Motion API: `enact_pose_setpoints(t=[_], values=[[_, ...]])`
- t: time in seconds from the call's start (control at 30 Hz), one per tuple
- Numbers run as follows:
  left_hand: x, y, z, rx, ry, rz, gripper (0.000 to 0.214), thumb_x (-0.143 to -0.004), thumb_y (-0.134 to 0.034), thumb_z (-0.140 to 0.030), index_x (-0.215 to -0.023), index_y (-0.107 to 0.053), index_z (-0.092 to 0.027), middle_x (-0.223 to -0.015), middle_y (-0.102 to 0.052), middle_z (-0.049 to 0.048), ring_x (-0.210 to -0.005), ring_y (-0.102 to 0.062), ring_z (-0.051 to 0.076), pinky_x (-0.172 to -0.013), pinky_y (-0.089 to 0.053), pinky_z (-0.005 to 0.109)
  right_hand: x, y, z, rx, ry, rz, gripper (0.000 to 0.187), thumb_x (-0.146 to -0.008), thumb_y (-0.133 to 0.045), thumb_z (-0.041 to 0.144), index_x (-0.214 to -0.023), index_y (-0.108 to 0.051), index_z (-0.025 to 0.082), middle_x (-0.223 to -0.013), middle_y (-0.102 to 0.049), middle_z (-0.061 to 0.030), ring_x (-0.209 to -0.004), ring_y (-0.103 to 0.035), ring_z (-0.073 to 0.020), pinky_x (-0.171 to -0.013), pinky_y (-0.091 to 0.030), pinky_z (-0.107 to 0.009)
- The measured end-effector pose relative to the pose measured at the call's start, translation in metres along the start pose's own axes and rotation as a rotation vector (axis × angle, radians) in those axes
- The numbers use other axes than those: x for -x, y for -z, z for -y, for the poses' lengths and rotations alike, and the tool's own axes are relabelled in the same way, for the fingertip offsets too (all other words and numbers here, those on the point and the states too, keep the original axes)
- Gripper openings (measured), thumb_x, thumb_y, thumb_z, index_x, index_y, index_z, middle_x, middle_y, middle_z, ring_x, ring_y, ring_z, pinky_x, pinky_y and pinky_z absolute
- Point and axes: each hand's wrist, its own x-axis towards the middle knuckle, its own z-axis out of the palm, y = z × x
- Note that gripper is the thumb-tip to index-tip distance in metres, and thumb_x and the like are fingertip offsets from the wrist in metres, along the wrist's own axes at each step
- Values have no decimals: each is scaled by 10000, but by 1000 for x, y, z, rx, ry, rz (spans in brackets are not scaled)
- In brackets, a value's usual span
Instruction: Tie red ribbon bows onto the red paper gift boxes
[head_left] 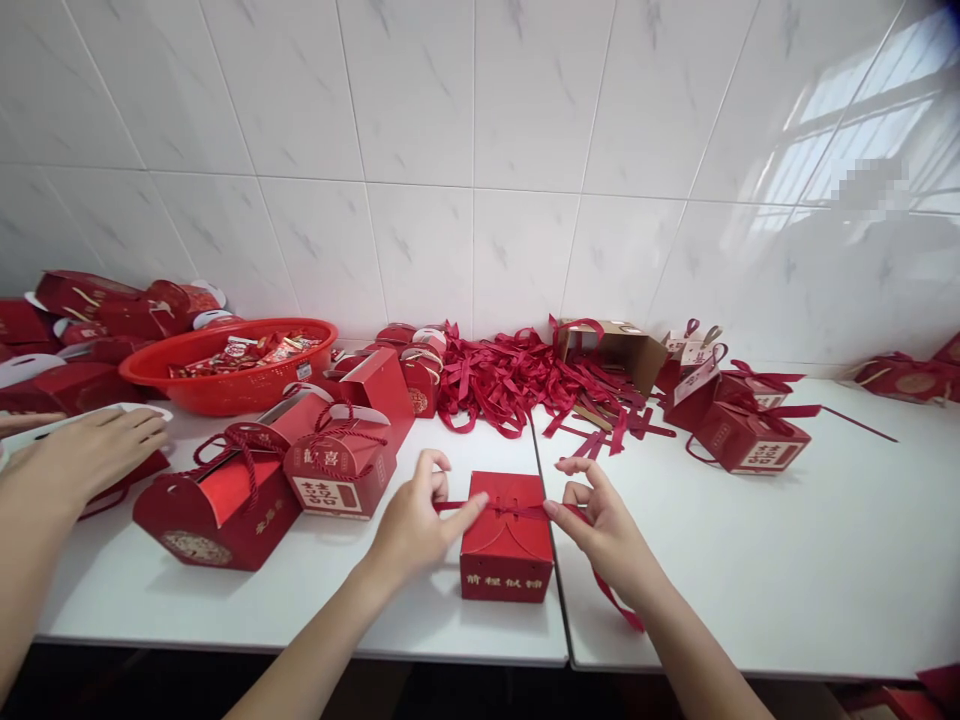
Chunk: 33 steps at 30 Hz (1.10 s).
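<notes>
Red box near front edge of table

A co-worker's arm runs out of view at the left edge, where a red box is also cropped. Pixelation masks part of the tiled wall, lettering on wrapped packets is too small to read, and the left hand hides part of a ribbon.

The 1 head-worn view looks forward and down over the near edge of the white tabletop, close above the left hand and right hand, roughly square to the tiled wall; the dark below perhaps hides floor.
</notes>
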Motion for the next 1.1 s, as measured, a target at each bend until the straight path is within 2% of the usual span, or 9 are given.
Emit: enact_pose_setpoints(t=[0.1,0.2,0.3,0.43,0.5,0.67,0.83,0.97,1.1], values=[[-6,8,9,31,40,-16,328,-818,-560,-436,-938,-322,-243,-521,-264,-131,-495,-318,110,-548,-280,232,-1,9,0,42,47,-8,293,-839,-593,403,-833,-349,242,-623,-336,93,-525,-286,-89,-528,-297,-223],[-14,23,14,90,136,224,206,-861,-461,-411,-938,-415,-225,-523,-325,-112,-507,-347,111,-544,-288,226,3,19,4,205,135,38,337,-872,-542,385,-678,-319,224,-638,-358,54,-563,-341,-109,-530,-318,-243],[-24,38,15,93,215,480,163,-783,-540,-339,-771,-556,-177,-542,-488,-55,-535,-444,121,-529,-311,228,7,26,7,510,221,67,305,-890,-492,314,-611,-449,197,-757,-491,-21,-624,-458,-138,-559,-378,-275],[-33,48,8,191,224,818,126,-600,-707,-247,-583,-641,-141,-539,-586,-1,-528,-495,129,-503,-334,228,3,22,5,819,372,-196,229,-869,-501,230,-678,-617,179,-819,-562,-67,-623,-536,-160,-594,-441,-316],[-33,46,-1,266,208,878,200,-635,-711,-313,-563,-644,-139,-519,-552,-8,-484,-430,94,-481,-308,222,-2,16,3,817,504,-342,212,-854,-530,197,-671,-635,173,-745,-572,-59,-634,-563,-168,-591,-456,-306],[-18,27,-30,624,179,546,406,-821,-579,-474,-598,-641,-140,-519,-425,-53,-448,-248,48,-503,-307,224,-9,5,9,696,721,-454,202,-823,-571,133,-637,-631,182,-708,-586,-41,-597,-568,-134,-498,-449,-243],[-5,10,-45,525,67,203,246,-833,-606,-361,-776,-729,-156,-602,-448,-34,-603,-420,102,-652,-416,241,-5,-1,15,623,819,-392,202,-830,-552,91,-665,-638,171,-764,-588,-60,-603,-553,-123,-517,-464,-238],[2,2,-48,294,-83,88,252,-871,-519,-272,-995,-722,-189,-780,-505,7,-636,-467,106,-550,-394,209,-3,-8,19,507,689,-239,223,-843,-531,121,-683,-675,178,-745,-596,-54,-611,-560,-131,-525,-466,-240],[9,-2,-53,62,-254,45,264,-859,-453,-138,-863,-712,-184,-834,-525,22,-641,-508,99,-566,-411,204,-1,-16,27,347,406,-82,163,-795,-612,195,-678,-725,182,-735,-609,-45,-583,-542,-120,-500,-438,-224]])
